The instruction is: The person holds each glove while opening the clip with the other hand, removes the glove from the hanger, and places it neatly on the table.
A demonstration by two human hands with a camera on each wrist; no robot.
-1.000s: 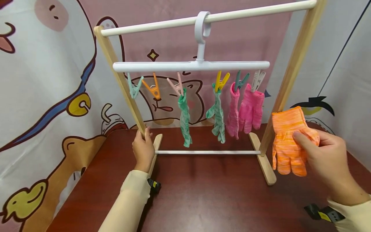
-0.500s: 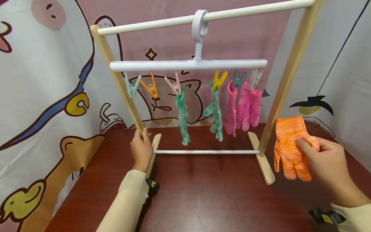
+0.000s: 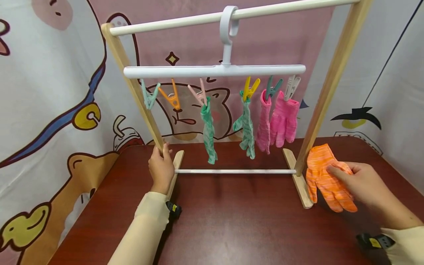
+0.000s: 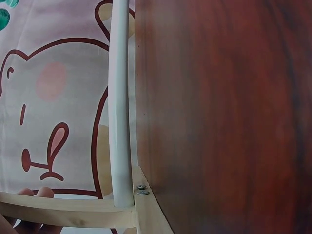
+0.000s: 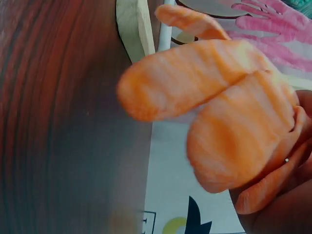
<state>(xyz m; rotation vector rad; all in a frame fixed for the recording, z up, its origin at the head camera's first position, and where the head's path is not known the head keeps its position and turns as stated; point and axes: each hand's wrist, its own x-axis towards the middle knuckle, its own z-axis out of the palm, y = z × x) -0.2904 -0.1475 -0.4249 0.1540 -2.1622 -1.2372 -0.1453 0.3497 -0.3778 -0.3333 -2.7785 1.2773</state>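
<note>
Orange knit with paler streaks makes up the glove in the right hand, which pinches it at one side, thumb laid across the front. The glove sits on that hand's inner side, cuff uppermost, fingers slanting downward. Just beyond it are the right wooden upright and wooden foot of a small drying rack; whether glove and rack touch, I cannot tell. A cream sleeve and black wrist device lie behind the hand.

Well across from it, the left hand grips the lower part of the left wooden upright, fingers wrapped round the wood. A white lower rod spans the space between the hands.

Higher than both hands, a white hanger hooks over the white top rod. Its clothespins nearest the left hand, one mint and one orange, hold nothing. Further toward the right hand, a pale pink clothespin and a yellow clothespin each carry a green glove, while a teal clothespin and a white clothespin each carry a pink glove. Reddish-brown worktop spreads below the hands, and cloth printed with cartoon animals hangs behind
</note>
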